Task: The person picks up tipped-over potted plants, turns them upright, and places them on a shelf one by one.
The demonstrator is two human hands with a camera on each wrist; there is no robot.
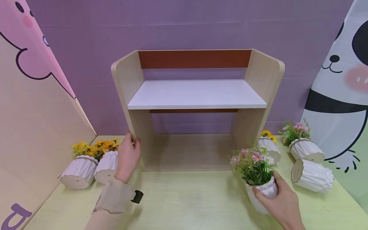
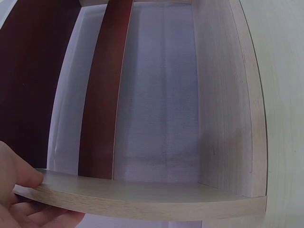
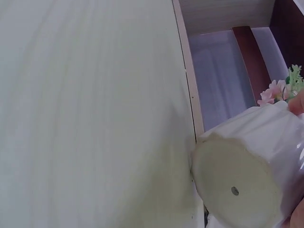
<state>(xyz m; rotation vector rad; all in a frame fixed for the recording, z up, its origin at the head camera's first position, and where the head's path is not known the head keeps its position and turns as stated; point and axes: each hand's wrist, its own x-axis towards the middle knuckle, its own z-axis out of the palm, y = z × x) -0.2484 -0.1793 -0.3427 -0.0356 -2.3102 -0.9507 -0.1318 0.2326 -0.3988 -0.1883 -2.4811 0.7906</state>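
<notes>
A two-tier wooden shelf [image 1: 196, 94] with a white middle board stands on the table. My left hand [image 1: 128, 156] grips the front edge of its left side panel [image 2: 156, 202], thumb inside and fingers outside in the left wrist view. My right hand [image 1: 283, 199] holds a white flowerpot [image 1: 263, 195] with pink flowers [image 1: 256, 158] and green leaves, in front of the shelf's lower right corner. The pot's round base [image 3: 235, 185], with a small hole, faces the right wrist camera.
Two white pots with yellow and orange flowers, one a tilted pot [image 1: 79, 172], lie left of the shelf. To its right are a pot with yellow flowers [image 1: 268, 148], a pot with pink flowers [image 1: 307, 149] and a pot on its side [image 1: 313, 175]. A purple backdrop [image 1: 195, 25] hangs behind.
</notes>
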